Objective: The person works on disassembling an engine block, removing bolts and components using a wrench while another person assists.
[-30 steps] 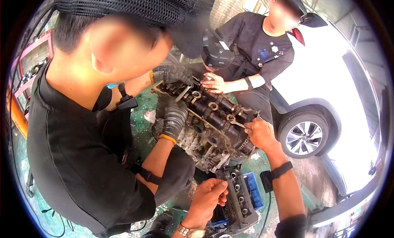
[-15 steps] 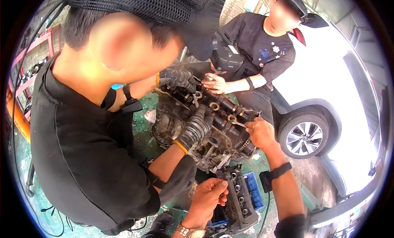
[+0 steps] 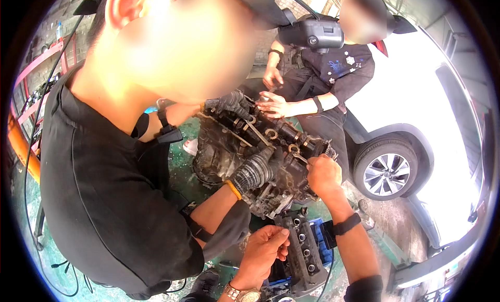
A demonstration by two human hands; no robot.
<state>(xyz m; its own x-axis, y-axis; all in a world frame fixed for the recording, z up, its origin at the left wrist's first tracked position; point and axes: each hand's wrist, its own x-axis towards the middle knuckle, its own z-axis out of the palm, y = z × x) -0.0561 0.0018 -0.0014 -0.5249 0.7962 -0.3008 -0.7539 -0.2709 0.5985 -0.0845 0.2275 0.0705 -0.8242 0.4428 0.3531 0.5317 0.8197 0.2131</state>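
Nearest, the person's left hand (image 3: 263, 247) is loosely curled and holds nothing, just below the engine block (image 3: 260, 156). Their right hand (image 3: 323, 174) is closed, gripping the engine's right end. The engine looks heavy, rigid and greasy, best gripped by its solid edges. Beyond it, a co-worker's gloved hand (image 3: 255, 169) rests on top.

grey, grimy engine (image 3: 260, 156); black knit glove (image 3: 255, 169) with orange cuff; white car (image 3: 416, 93); green floor (image 3: 182, 161); black shirt (image 3: 104, 187).
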